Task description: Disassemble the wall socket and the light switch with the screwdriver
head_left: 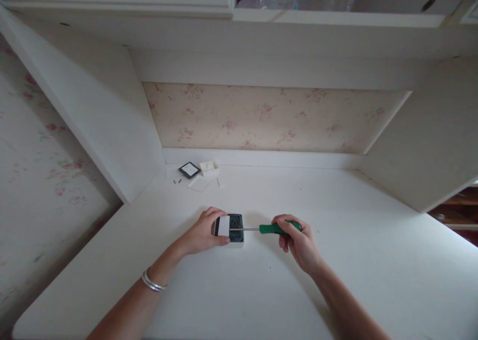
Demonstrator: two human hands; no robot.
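Observation:
My left hand [209,231] grips a small square box-like fitting [236,234], thumb on the near side and fingers on the far side. The fitting looks like a wall switch or socket; its right part is dark grey, over a white lower edge. A white plate [223,226] covers its left part. My right hand [297,238] is closed around the green handle of a screwdriver [269,228]. The shaft points left, almost level, and its tip meets the fitting beside the plate's edge. Whether the tip sits under that edge is too small to tell.
Toward the back left of the white tabletop [284,290] lie a dark-framed square plate [189,170], an open white box [209,169], a flat white piece [198,183] and two small screws [177,181]. Side panels and an overhead cabinet [261,41] enclose the back.

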